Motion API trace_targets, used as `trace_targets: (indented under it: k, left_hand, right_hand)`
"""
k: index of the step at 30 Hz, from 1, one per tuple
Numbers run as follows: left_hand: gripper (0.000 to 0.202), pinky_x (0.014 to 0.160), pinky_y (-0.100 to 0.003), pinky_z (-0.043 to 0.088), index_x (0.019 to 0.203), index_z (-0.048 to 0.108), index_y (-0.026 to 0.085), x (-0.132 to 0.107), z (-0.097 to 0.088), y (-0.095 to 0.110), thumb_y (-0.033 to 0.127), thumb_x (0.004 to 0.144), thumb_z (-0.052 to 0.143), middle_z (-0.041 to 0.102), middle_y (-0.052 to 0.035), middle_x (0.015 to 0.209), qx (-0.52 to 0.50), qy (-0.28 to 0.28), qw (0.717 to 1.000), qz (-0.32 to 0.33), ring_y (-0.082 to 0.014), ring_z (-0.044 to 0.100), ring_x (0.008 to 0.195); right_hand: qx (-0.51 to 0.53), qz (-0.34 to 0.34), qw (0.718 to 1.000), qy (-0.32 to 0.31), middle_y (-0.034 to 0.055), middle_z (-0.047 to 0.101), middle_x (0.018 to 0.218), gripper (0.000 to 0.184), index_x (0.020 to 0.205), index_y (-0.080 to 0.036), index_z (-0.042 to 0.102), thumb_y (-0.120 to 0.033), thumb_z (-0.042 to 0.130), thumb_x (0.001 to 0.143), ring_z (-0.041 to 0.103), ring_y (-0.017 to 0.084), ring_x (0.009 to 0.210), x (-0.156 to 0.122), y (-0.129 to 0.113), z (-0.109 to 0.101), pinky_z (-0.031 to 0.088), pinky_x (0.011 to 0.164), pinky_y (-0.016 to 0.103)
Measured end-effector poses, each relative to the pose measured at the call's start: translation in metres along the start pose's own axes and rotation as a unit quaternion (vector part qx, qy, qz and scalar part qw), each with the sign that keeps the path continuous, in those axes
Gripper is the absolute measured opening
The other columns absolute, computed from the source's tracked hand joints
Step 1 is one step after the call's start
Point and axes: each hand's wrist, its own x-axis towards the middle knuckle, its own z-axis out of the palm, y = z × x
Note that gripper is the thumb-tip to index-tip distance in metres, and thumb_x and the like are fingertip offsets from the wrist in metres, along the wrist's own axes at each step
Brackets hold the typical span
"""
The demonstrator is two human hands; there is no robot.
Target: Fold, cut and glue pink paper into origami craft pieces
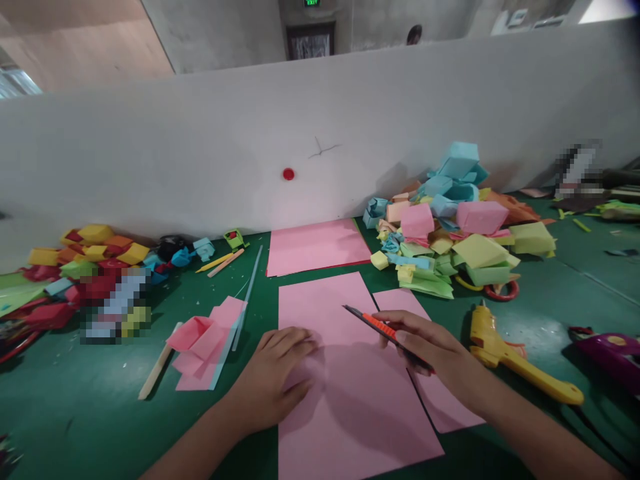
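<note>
A large pink paper sheet (345, 400) lies on the green table in front of me. My left hand (275, 380) rests on its left edge, fingers curled and pressing the sheet down. My right hand (430, 350) is closed around an orange and black utility knife (380, 327), whose blade tip points up and left over the sheet. A narrower pink strip (440, 400) lies under my right hand, just right of the big sheet.
Another pink sheet (315, 247) lies farther back. Folded pink pieces (205, 343) and a wooden stick (157, 370) lie at left. A yellow glue gun (505, 353) is at right. Piles of folded coloured paper (460, 227) sit at back right and far left (85, 257). A white partition wall (200, 153) bounds the table.
</note>
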Motion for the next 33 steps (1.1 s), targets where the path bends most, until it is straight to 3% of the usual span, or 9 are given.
trace_targets:
  k: [3, 6, 10, 15, 21, 23, 27, 30, 33]
  left_hand:
    - [0.05, 0.111, -0.045, 0.037, 0.142, 0.053, 0.026, -0.001, 0.001, -0.001, 0.036, 0.094, 0.062, 0.058, -0.0092, 0.144, 0.005, 0.002, 1.0, 0.004, -0.0303, 0.052, 0.131]
    - [0.049, 0.112, -0.044, 0.037, 0.141, 0.053, 0.025, 0.0, -0.001, 0.001, 0.036, 0.094, 0.061, 0.057, -0.009, 0.144, 0.004, -0.011, 1.0, 0.004, -0.0291, 0.051, 0.132]
    - [0.049, 0.112, -0.044, 0.039, 0.141, 0.053, 0.026, -0.001, -0.003, 0.003, 0.031, 0.093, 0.061, 0.056, -0.0073, 0.146, 0.003, -0.022, 1.0, -0.004, -0.0277, 0.05, 0.134]
    - [0.056, 0.116, -0.046, 0.039, 0.145, 0.05, 0.025, -0.005, 0.004, -0.002, 0.03, 0.091, 0.064, 0.053, -0.0081, 0.149, -0.001, -0.001, 1.0, 0.0, -0.028, 0.048, 0.138]
    - [0.061, 0.12, -0.048, 0.037, 0.148, 0.046, 0.023, -0.006, 0.008, -0.004, 0.028, 0.09, 0.063, 0.049, -0.0091, 0.154, -0.003, 0.004, 1.0, -0.007, -0.028, 0.043, 0.144]
    - [0.062, 0.12, -0.051, 0.036, 0.148, 0.046, 0.02, -0.005, 0.008, -0.004, 0.03, 0.089, 0.064, 0.049, -0.0106, 0.153, 0.006, -0.001, 1.0, -0.016, -0.0296, 0.042, 0.144]
    - [0.06, 0.12, -0.053, 0.037, 0.144, 0.05, 0.016, -0.003, 0.008, -0.004, 0.031, 0.088, 0.065, 0.05, -0.013, 0.153, 0.026, -0.012, 0.999, -0.033, -0.0314, 0.044, 0.143]
    - [0.062, 0.12, -0.054, 0.036, 0.144, 0.05, 0.016, -0.004, 0.008, -0.003, 0.032, 0.086, 0.066, 0.049, -0.0131, 0.153, 0.035, -0.01, 0.999, -0.04, -0.0324, 0.043, 0.143]
    - [0.069, 0.121, -0.056, 0.033, 0.148, 0.046, 0.017, -0.003, 0.008, -0.002, 0.034, 0.085, 0.068, 0.049, -0.0128, 0.153, 0.041, -0.01, 0.998, -0.055, -0.0333, 0.044, 0.142]
  right_hand:
    - [0.091, 0.039, 0.995, -0.032, 0.0027, 0.06, 0.091, 0.039, 0.125, -0.024, 0.063, -0.044, 0.06, 0.091, 0.038, 0.009, 0.056, 0.002, -0.001, 0.006, 0.025, 0.045, 0.022]
    - [0.157, 0.055, 0.984, -0.064, 0.0018, 0.06, 0.096, 0.047, 0.125, -0.027, 0.063, -0.031, 0.071, 0.079, 0.032, 0.006, 0.055, 0.002, 0.0, 0.009, 0.023, 0.046, 0.021]
    - [0.19, 0.07, 0.978, -0.053, 0.0053, 0.064, 0.108, 0.064, 0.127, -0.028, 0.065, -0.013, 0.072, 0.065, 0.044, 0.009, 0.065, 0.003, 0.002, 0.011, 0.029, 0.048, 0.021]
    - [0.188, 0.057, 0.979, -0.062, 0.0078, 0.066, 0.099, 0.051, 0.128, -0.025, 0.067, -0.028, 0.075, 0.077, 0.056, 0.015, 0.071, 0.008, 0.008, 0.008, 0.04, 0.05, 0.023]
    - [0.091, 0.037, 0.992, -0.077, -0.0005, 0.057, 0.062, 0.048, 0.136, -0.02, 0.061, -0.045, 0.061, 0.095, 0.047, 0.012, 0.052, 0.013, 0.019, 0.002, 0.033, 0.044, 0.021]
    - [0.045, 0.026, 0.996, -0.076, 0.0001, 0.061, 0.067, 0.047, 0.136, -0.02, 0.061, -0.045, 0.059, 0.096, 0.043, 0.009, 0.049, 0.012, 0.018, 0.002, 0.03, 0.042, 0.021]
    - [-0.006, 0.017, 0.998, -0.064, 0.008, 0.07, 0.109, 0.045, 0.134, -0.023, 0.063, -0.043, 0.059, 0.094, 0.035, 0.005, 0.047, 0.011, 0.015, 0.003, 0.027, 0.042, 0.023]
    - [-0.046, 0.043, 0.997, -0.042, 0.0048, 0.072, 0.1, 0.04, 0.125, -0.023, 0.068, -0.039, 0.063, 0.089, 0.032, 0.005, 0.046, 0.013, 0.015, 0.001, 0.025, 0.042, 0.023]
    - [-0.087, 0.045, 0.995, 0.009, 0.0031, 0.071, 0.088, 0.034, 0.111, -0.021, 0.074, -0.037, 0.069, 0.081, 0.045, 0.01, 0.055, 0.019, 0.017, -0.005, 0.03, 0.044, 0.023]
